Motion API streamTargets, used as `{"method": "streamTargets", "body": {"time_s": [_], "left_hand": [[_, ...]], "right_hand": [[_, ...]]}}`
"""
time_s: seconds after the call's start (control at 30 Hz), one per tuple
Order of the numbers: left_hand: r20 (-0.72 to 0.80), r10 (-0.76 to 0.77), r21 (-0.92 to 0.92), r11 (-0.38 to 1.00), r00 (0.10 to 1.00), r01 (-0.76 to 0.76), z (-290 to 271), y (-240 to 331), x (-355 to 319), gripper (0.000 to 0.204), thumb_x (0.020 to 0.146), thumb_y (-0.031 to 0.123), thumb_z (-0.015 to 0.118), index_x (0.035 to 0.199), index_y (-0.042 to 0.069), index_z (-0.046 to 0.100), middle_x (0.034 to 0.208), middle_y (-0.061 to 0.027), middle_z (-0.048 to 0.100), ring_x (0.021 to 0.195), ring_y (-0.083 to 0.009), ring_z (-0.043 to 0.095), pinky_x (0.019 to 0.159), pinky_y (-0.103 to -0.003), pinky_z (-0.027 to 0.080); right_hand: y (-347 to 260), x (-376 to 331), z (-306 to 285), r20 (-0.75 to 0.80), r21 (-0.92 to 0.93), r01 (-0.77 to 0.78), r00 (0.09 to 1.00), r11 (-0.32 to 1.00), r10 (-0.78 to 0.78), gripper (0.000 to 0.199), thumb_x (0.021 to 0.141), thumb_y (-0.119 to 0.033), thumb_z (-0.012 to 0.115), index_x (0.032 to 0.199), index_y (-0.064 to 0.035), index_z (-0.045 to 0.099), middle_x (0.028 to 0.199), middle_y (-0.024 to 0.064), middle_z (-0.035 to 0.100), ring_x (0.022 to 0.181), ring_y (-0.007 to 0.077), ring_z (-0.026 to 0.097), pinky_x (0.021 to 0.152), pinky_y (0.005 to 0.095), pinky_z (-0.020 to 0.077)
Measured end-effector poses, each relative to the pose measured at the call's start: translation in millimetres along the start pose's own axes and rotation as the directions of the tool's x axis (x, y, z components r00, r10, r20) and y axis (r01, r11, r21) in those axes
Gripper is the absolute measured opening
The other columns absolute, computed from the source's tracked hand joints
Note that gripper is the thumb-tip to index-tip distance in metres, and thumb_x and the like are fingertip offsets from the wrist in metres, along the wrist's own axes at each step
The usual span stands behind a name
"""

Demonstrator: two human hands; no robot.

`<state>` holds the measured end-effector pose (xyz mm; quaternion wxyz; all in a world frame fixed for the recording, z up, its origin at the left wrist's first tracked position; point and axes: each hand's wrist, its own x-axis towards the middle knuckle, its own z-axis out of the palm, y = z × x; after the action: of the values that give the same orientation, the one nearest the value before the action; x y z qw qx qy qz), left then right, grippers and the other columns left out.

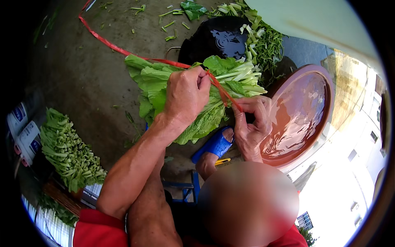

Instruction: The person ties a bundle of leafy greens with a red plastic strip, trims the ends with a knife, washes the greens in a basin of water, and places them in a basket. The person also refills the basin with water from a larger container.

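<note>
green leaves point(204, 117) under left hand point(186, 96), beside right hand point(254, 125); both seemingly pinch red ribbon point(223, 95).

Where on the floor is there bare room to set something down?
The widest bare patch is the grey floor between the red ribbon, the leafy bunch and the stacked greens. It is crowded around the black basin, bordered by cut stems, and near the right hand, with the reddish-brown tub and blue slipper close by.

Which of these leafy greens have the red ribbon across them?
The bunch under the left hand, pale stalks pointing right: the red ribbon crosses it. The stacked greens at far left show no ribbon.
</note>
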<state>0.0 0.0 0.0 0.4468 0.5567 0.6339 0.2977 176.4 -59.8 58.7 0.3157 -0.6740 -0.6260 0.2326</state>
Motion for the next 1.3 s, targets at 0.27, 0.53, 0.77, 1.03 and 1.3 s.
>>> {"method": "streamTargets", "body": {"time_s": [0.27, 0.53, 0.77, 1.03, 1.3], "left_hand": [[0.075, 0.017, -0.207, 0.978, 0.997, -0.002, -11, 5, -10, 0.005, 0.099, 0.001, 0.072, 0.095, -0.003, 0.071, 0.086, -0.0065, 0.073, 0.077, -0.0095, 0.067, 0.066, -0.027, 0.053], [0.333, 0.446, -0.292, 0.887, 0.831, -0.359, -18, -3, -3, 0.011, 0.101, 0.007, 0.067, 0.091, 0.003, 0.064, 0.107, -0.0064, 0.081, 0.116, -0.0317, 0.065, 0.104, -0.044, 0.052], [0.588, 0.246, -0.636, 0.729, 0.771, 0.252, -19, -6, 19, 0.013, 0.110, 0.009, 0.059, 0.099, 0.003, 0.056, 0.098, -0.0116, 0.075, 0.103, -0.0218, 0.069, 0.104, -0.041, 0.053], [0.669, 0.218, -0.544, 0.795, 0.711, 0.269, -13, -12, 44, 0.013, 0.107, 0.003, 0.057, 0.095, 0.004, 0.052, 0.079, -0.0030, 0.060, 0.081, -0.0128, 0.060, 0.084, -0.033, 0.054], [0.593, 0.229, -0.569, 0.798, 0.772, 0.201, -9, -20, 57, 0.015, 0.108, 0.003, 0.056, 0.094, 0.004, 0.053, 0.075, -0.0010, 0.055, 0.077, -0.0114, 0.056, 0.081, -0.032, 0.053]], "right_hand": [[13, -18, -6, 0.144, 0.458, -0.456, 0.885, 0.763, 0.442, 0.011, 0.097, 0.003, 0.076, 0.094, 0.0000, 0.066, 0.105, 0.0083, 0.076, 0.091, 0.0102, 0.067, 0.080, 0.0270, 0.0547], [16, 1, -9, 0.319, 0.634, -0.576, 0.802, 0.516, 0.504, 0.012, 0.104, -0.005, 0.071, 0.100, -0.0028, 0.060, 0.105, 0.0126, 0.076, 0.087, 0.0121, 0.069, 0.076, 0.0257, 0.0549], [19, 8, 1, 0.371, 0.776, -0.542, 0.805, 0.322, 0.463, 0.020, 0.110, -0.013, 0.063, 0.095, -0.0061, 0.051, 0.085, 0.0096, 0.068, 0.068, 0.0113, 0.060, 0.062, 0.0250, 0.0469], [37, -3, -2, 0.407, 0.689, -0.584, 0.802, 0.429, 0.437, 0.024, 0.107, -0.013, 0.068, 0.090, -0.0064, 0.052, 0.082, 0.0021, 0.061, 0.071, 0.0068, 0.050, 0.063, 0.0240, 0.0403], [48, 0, -3, 0.372, 0.596, -0.591, 0.803, 0.544, 0.465, 0.023, 0.103, -0.010, 0.073, 0.088, -0.0057, 0.056, 0.086, -0.0015, 0.062, 0.078, 0.0051, 0.053, 0.071, 0.0235, 0.0435]]}}
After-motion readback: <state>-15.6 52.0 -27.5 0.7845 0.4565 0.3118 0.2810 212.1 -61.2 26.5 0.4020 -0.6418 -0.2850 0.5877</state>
